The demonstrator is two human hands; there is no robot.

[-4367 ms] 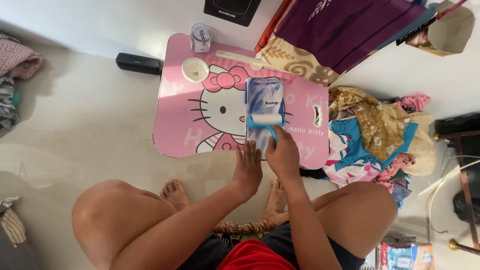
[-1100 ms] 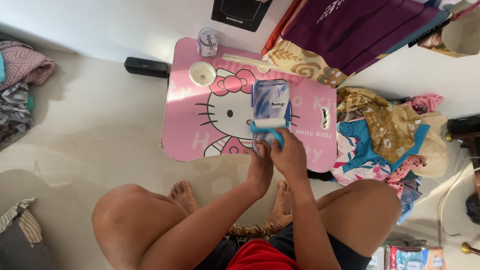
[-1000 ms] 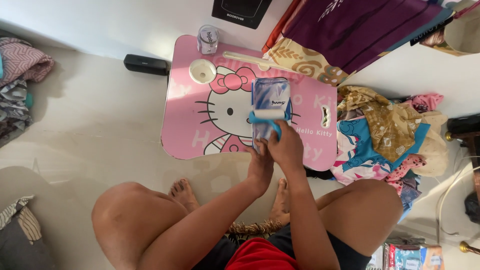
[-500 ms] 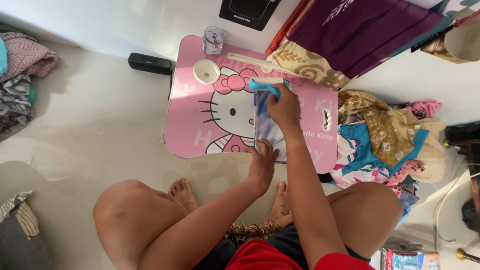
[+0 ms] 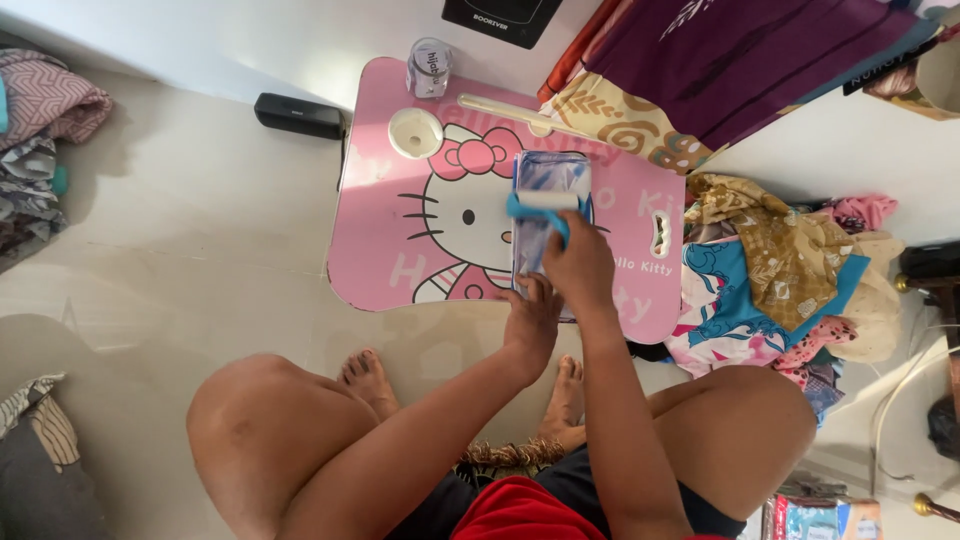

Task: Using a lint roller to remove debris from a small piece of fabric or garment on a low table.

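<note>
A small pink table [image 5: 380, 260] with a cartoon cat print stands on the floor before my crossed legs. On it lies a bluish, glossy rectangular sheet [image 5: 550, 172]. My right hand [image 5: 578, 262] grips the blue handle of a small white roller [image 5: 545, 203], which rests across the sheet's middle. My left hand [image 5: 532, 318] presses its fingertips on the sheet's near edge, holding it flat. The sheet's near part is hidden under my hands.
A small clear jar [image 5: 429, 68], a round white lid-like dish [image 5: 415, 132] and a long pale stick [image 5: 515, 114] sit at the table's far side. A black box [image 5: 299, 115] lies left of it. Piled clothes [image 5: 780, 270] and purple fabric [image 5: 740, 60] crowd the right.
Half a second ago the roller was at the sheet's far end with my right arm stretched out. It has come back toward me to the middle. My left hand stays on the near edge.
</note>
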